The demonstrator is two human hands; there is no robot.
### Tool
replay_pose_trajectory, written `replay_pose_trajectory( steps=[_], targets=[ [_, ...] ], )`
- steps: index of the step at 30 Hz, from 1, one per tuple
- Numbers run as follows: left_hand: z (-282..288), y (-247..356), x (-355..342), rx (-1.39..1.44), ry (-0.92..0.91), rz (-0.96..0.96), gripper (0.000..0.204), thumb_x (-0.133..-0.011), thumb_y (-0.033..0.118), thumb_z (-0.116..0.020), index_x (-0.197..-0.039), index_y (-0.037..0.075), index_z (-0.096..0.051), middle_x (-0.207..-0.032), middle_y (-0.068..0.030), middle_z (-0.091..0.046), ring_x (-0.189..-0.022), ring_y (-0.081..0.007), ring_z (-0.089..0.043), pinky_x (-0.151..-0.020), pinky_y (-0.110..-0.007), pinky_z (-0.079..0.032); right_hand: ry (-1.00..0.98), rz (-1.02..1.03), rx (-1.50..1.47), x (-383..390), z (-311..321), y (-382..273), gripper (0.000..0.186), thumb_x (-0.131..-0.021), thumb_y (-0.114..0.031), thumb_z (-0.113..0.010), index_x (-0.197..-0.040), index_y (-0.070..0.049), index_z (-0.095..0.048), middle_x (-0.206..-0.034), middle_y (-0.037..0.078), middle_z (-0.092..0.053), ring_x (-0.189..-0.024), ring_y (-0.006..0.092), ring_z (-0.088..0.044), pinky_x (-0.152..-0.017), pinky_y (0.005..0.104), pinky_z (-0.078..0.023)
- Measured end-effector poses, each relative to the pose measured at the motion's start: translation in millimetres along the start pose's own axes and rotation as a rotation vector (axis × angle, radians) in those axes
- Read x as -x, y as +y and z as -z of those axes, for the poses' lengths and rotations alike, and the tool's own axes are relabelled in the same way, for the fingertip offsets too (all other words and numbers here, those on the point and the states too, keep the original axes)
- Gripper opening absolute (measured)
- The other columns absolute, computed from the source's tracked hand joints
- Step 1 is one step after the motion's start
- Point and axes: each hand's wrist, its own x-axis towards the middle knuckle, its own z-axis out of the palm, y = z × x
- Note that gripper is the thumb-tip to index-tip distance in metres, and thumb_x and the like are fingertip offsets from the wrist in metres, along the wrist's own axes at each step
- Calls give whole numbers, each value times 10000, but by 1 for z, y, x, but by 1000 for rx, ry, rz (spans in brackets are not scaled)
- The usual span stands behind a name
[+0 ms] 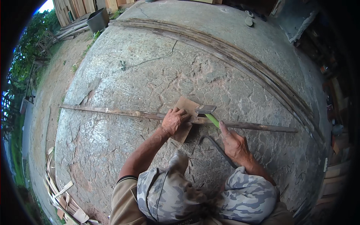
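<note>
A long, thin, weathered wooden strip [258, 126] lies across the concrete, over a small flat piece of brown board [185, 104]. My left hand [174, 120] is closed on the strip where it crosses the board, fingers curled; whether a nail is among them is hidden. Gripped in my right hand [236, 147] is a hammer [213, 120] with a bright green handle. Its metal head is over the strip and board, just right of my left fingers. A dark, curved pry bar [218, 149] lies on the ground beside my right hand, its hooked end below the strip.
Several long wooden strips [232, 52] lie together across the far and right side. A thin green cord [150, 60] rests on the rough concrete [108, 146]. Scrap wood [71, 202] is heaped at the lower left. Far left stands a grey bin [98, 20]; slippers [249, 21] lie at the far right.
</note>
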Motion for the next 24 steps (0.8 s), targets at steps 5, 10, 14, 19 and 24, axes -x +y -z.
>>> replay_pose_trajectory(
  steps=[5, 10, 14, 19, 24],
  targets=[
    [5, -3, -1, 20, -22, 21, 384, -958, 367, -644, -1316, 235, -690, -1230, -12, -609, -1181, -265, -534, -982, -413, -425, -15, 36, 72, -31, 34, -17, 778, -915, 26, -693, -1624, -152, -429, -757, 130, -585, -598, 318, -638, -521, 418, -521],
    [-3, -5, 3, 5, -76, 3, 406, -954, 338, -637, -1345, 238, -680, -1197, -13, -594, -1190, -261, -526, -980, -412, -421, 208, 215, -23, -29, 59, -29, 702, -952, 24, -641, -1604, -16, -386, -846, 182, -629, -673, 330, -658, -608, 421, -548],
    [-9, -3, 8, -17, 4, -51, 379, -960, 334, -618, -1320, 243, -691, -1196, -8, -591, -1181, -258, -524, -958, -411, -424, -393, -204, 36, -21, 13, -9, 777, -957, -24, -600, -1666, -202, -335, -771, 217, -616, -631, 403, -672, -564, 503, -546],
    [-2, -4, 3, -13, -14, 1, 389, -955, 275, -585, -1329, 258, -691, -1194, -13, -582, -1181, -264, -522, -929, -411, -430, -155, -167, 2, -11, 2, 3, 794, -968, -28, -619, -1676, -208, -308, -795, 222, -632, -674, 414, -683, -586, 490, -549],
    [0, -6, -1, -15, -45, -13, 360, -995, 379, -592, -1314, 242, -689, -1137, -25, -576, -1132, -275, -526, -926, -409, -431, 156, 77, -94, -22, 50, -17, 717, -958, -31, -695, -1613, -83, -408, -919, 214, -674, -744, 390, -711, -625, 493, -564]
  ],
)
